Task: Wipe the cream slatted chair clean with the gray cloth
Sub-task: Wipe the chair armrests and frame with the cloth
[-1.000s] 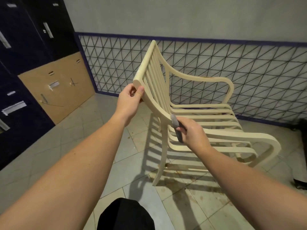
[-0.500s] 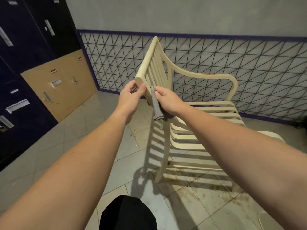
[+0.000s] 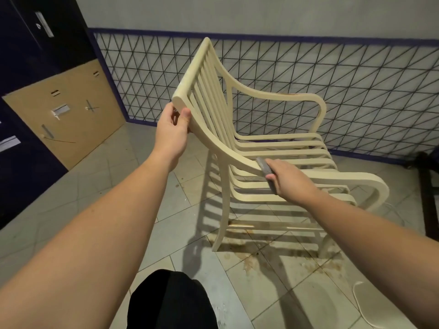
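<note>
Chair: the cream slatted chair (image 3: 259, 148) stands on the tiled floor (image 3: 99, 186), near the corner where the wire grid fence (image 3: 356, 91) meets the dark cabinets (image 3: 31, 43).
Left hand: the left hand (image 3: 172, 135) grips the near top corner of the chair back, thumb on the front side.
Right hand: the right hand (image 3: 288, 180) holds the gray cloth (image 3: 266, 170), fingers curled around it.
Cloth: folded, it is pressed on the near armrest, just where the armrest joins the back.
Floor: brown stains lie under the chair legs.
</note>
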Tool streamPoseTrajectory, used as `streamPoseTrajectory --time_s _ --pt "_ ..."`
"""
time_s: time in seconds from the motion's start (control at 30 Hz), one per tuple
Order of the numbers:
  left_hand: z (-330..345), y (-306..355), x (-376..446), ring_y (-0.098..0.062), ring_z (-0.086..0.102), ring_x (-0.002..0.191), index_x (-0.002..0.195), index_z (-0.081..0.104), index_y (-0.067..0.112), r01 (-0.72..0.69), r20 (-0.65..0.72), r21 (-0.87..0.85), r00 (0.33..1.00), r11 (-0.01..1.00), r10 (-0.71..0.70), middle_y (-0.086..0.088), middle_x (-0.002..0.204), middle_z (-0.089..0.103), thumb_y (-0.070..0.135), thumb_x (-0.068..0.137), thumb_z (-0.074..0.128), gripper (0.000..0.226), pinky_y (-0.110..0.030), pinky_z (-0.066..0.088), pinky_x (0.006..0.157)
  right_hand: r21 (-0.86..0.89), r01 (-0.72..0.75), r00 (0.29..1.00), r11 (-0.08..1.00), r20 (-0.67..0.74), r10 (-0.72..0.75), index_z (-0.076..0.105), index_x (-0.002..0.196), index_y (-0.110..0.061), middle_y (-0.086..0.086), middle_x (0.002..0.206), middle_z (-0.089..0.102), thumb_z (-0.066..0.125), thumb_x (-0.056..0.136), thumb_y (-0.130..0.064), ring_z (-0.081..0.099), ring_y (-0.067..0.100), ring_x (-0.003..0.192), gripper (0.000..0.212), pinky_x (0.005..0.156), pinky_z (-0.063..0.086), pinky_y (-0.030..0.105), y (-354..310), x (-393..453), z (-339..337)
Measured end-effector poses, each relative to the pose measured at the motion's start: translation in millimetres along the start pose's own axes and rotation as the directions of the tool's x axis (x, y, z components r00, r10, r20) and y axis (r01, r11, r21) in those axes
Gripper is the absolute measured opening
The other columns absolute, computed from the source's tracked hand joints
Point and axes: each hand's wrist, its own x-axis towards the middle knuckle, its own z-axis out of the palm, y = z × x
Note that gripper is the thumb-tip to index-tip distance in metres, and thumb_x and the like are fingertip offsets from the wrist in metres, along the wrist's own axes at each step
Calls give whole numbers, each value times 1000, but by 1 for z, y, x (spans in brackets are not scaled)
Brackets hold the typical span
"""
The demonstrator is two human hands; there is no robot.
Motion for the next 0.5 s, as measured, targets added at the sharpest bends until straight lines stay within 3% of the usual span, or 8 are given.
streamPoseTrajectory --time_s 0.13,0.3,0.4,0.5 --pt "3 0 -2 -21 68 112 118 55 29 23 17 -62 1000 998 -23 -10 124 67 28 107 45 15 -43 60 89 -77 -14 994 997 -109 5 46 140 -15 7 133 58 49 101 -29 53 30 117 42 100 43 46 23 -19 4" --pt "3 -2 -1 -25 66 114 118 54 28 20 18 -64 1000 998 -19 -13 125 64 27 107 44 14 -44 61 87 4 50 978 999 -201 -49 48 140 -20 1 129 62 53 98 -26 56 28 112 43 96 46 47 -6 -5 14" --pt "4 -3 -1 -25 65 114 116 54 28 21 10 -76 1000 997 -21 -13 125 64 27 107 45 13 -46 61 87 78 130 959 988 -264 -105 48 144 -19 0 132 62 58 96 -26 57 26 114 49 98 47 43 -49 22 18" --pt "4 -2 -2 -23 64 114 119 54 28 27 1 -86 1000 996 -27 -5 121 65 25 107 45 15 -44 61 86 176 196 907 965 -405 -111 51 144 -14 3 142 57 66 94 -20 55 23 129 53 112 40 32 -90 48 18"
